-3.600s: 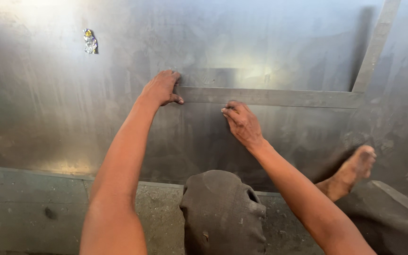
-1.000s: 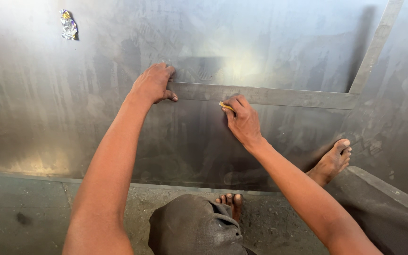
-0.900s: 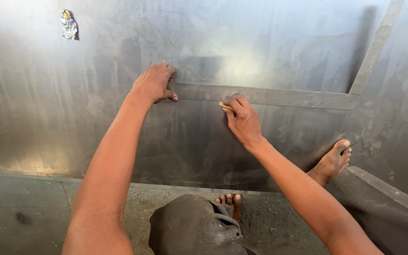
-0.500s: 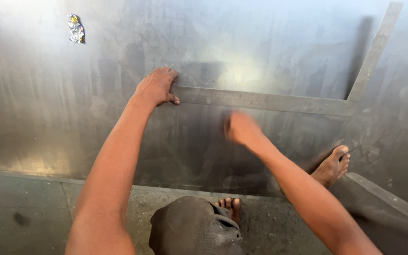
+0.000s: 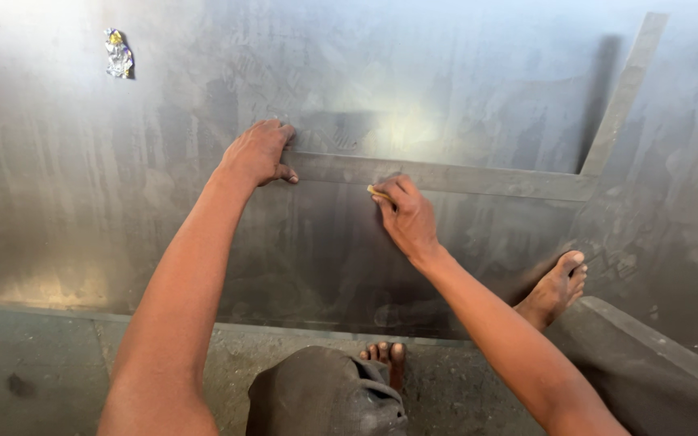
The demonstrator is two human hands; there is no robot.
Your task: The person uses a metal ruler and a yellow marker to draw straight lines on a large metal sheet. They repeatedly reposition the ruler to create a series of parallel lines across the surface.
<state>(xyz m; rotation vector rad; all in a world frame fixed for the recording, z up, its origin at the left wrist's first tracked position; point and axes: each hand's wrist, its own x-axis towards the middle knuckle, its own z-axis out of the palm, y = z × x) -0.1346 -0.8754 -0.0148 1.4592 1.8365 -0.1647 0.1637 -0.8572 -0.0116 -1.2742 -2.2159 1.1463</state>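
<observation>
- Left hand (image 5: 258, 152): flat, fingers spread, grasping nothing; pressed on the near end of a metal square (image 5: 446, 176).
- Metal square: L-shaped, lying flat on a large grey metal sheet (image 5: 82, 186); long arm runs across, short arm rises at far right.
- Right hand (image 5: 405, 216): clenched on a small yellowish marker (image 5: 376, 192), possibly chalk, tip at the square's lower edge.
- Crumpled foil wrapper (image 5: 118, 53): on the sheet, upper left, well apart.
- Bare foot (image 5: 555, 289): resting on the sheet, lower right.
</observation>
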